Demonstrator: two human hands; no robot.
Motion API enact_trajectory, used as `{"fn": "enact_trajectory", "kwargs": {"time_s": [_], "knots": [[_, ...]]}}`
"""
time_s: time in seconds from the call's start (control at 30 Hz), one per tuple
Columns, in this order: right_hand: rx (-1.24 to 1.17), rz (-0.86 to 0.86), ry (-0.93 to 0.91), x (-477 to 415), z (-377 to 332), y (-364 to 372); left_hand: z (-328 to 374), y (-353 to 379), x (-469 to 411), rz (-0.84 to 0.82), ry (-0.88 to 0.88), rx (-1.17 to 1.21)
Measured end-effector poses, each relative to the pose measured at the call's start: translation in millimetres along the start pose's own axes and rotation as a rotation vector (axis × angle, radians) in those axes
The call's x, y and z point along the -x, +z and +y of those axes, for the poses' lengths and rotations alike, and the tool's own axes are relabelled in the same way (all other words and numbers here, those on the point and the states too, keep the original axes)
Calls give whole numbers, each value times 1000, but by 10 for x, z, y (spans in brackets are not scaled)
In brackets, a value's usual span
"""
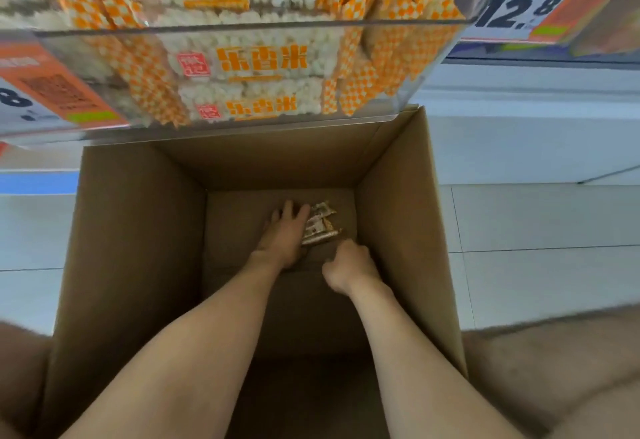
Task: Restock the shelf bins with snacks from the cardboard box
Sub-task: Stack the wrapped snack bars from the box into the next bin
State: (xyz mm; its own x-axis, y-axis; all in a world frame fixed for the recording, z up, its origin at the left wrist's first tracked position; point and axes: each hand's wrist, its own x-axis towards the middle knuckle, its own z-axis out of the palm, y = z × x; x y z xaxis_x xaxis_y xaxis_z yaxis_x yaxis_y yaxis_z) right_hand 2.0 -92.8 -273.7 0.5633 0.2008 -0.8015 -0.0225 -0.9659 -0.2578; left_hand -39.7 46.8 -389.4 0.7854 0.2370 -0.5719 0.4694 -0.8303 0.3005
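Note:
A deep cardboard box [138,230] stands open on the floor below me. At its bottom lie a few small snack packets [320,225] with pale and brown wrappers. My left hand [285,230] reaches down with fingers spread flat, touching the packets' left side. My right hand [349,265] hovers just right of and below the packets with fingers curled; whether it holds a packet is hidden. Above the box juts a clear shelf bin [242,28] filled with orange-and-white checkered rice snack packs [256,61].
Orange price tags [526,5] hang on the shelf edge at right and left [52,99]. Pale tiled floor [536,224] surrounds the box. My bare knees [554,369] flank the box at bottom left and right.

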Motion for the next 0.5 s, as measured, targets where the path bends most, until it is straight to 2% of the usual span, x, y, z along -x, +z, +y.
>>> {"fn": "enact_trajectory", "kwargs": {"time_s": [0.13,0.3,0.43,0.5], "knots": [[2,19,-41,33,18,-56,-95,30,114,-53,-71,50],[-17,15,-93,104,71,-120,-145,-83,328,-35,-221,388],[-13,-12,-137,205,99,-195,-163,-207,529,26,-212,595],[-37,-20,-160,266,85,-243,-124,-318,651,117,-160,687]]}}
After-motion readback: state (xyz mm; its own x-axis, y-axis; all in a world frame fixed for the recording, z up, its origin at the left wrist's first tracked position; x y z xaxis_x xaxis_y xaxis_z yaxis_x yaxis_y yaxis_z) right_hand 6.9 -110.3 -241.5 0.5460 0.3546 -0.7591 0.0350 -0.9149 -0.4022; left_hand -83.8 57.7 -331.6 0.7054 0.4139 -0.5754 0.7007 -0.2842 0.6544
